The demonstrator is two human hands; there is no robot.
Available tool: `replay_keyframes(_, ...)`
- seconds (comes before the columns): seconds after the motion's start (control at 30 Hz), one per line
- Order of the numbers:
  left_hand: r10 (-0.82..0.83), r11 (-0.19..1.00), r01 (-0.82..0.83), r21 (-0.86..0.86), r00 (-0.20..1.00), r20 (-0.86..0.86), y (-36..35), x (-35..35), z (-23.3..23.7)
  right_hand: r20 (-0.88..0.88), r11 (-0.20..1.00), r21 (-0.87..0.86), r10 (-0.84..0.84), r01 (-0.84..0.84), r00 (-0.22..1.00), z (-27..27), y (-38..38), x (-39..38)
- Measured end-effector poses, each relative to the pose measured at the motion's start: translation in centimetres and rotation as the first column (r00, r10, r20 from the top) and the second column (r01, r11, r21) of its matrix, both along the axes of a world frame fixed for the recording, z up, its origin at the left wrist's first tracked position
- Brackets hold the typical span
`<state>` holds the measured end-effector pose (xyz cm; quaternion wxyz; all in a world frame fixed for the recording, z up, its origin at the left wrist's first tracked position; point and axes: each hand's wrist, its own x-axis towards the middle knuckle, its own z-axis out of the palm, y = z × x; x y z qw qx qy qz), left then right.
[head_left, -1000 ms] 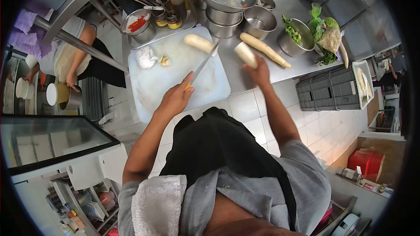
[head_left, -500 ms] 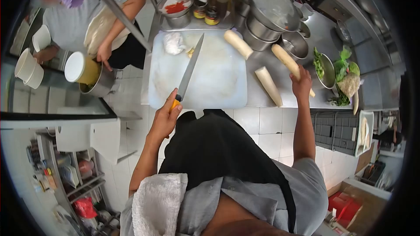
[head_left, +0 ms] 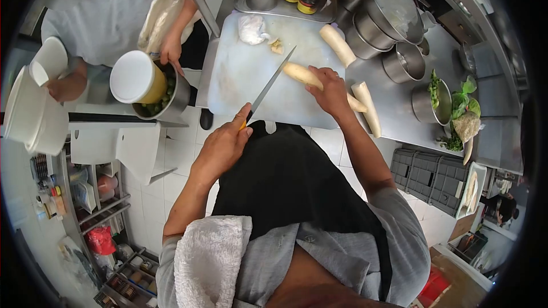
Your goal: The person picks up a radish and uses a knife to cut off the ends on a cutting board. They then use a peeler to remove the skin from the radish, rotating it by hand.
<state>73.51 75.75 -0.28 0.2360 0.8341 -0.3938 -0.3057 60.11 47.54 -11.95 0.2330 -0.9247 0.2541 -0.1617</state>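
Left hand: fingers closed around the orange handle of the knife, blade angled over the board.
Right hand: fingers curved narrowly over the held root.
Held root: left end near the blade; right end projects past the board's right rim.
Cutting board: bare surface extends leftward from the blade.
Right side: board root overlaps the rim; counter root lies just beyond.

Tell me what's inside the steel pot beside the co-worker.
The steel pot holds green, rounded pieces; the white-lidded tub blocks part of the view, and whatever lies beneath the top pieces is hidden.
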Motion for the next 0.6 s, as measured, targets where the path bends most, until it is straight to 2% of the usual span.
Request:
replay_keyframes(0.03,-0.009,1.0,0.009,0.007,1.0,-0.005,0.2,0.0,0.0,-0.041,1.0,0.011,0.01,-0.01,0.999,-0.2,-0.1,0.3)
replay_keyframes(0.2,-0.03,0.999,0.029,-0.019,0.999,-0.018,0.5,0.4,-1.8,-0.029,1.0,-0.013,0.027,-0.027,0.999,-0.6,-0.1,0.2)
replay_keyframes(0.3,-0.049,0.998,0.05,0.03,0.998,-0.034,-1.9,0.5,-6.8,-0.03,0.999,-0.004,0.049,-0.049,0.998,-0.9,-0.2,0.0)
replay_keyframes(0.43,0.009,0.994,-0.018,-0.111,0.997,-0.079,-4.5,0.9,-9.3,-0.014,0.993,-0.016,0.113,-0.113,0.993,0.4,-1.7,0.0)
replay_keyframes(0.47,0.026,0.986,-0.035,-0.161,0.998,-0.061,-4.4,1.2,-10.0,0.144,0.994,0.1,0.02,-0.035,0.989,1.8,-2.0,0.1)
replay_keyframes(0.53,0.084,0.969,-0.091,-0.229,0.996,-0.041,-4.4,1.1,-10.6,0.397,0.928,0.368,-0.21,0.054,0.893,5.2,-2.3,-0.5)
replay_keyframes(0.57,0.118,0.962,-0.124,-0.245,0.992,-0.039,-4.4,0.8,-10.6,0.46,0.738,0.668,-0.309,-0.095,0.832,7.6,-2.7,-1.4)
replay_keyframes(0.6,0.148,0.954,-0.153,-0.257,0.988,-0.037,-4.3,0.3,-10.6,0.544,0.692,0.7,-0.357,-0.177,0.759,7.5,-2.7,-1.9)
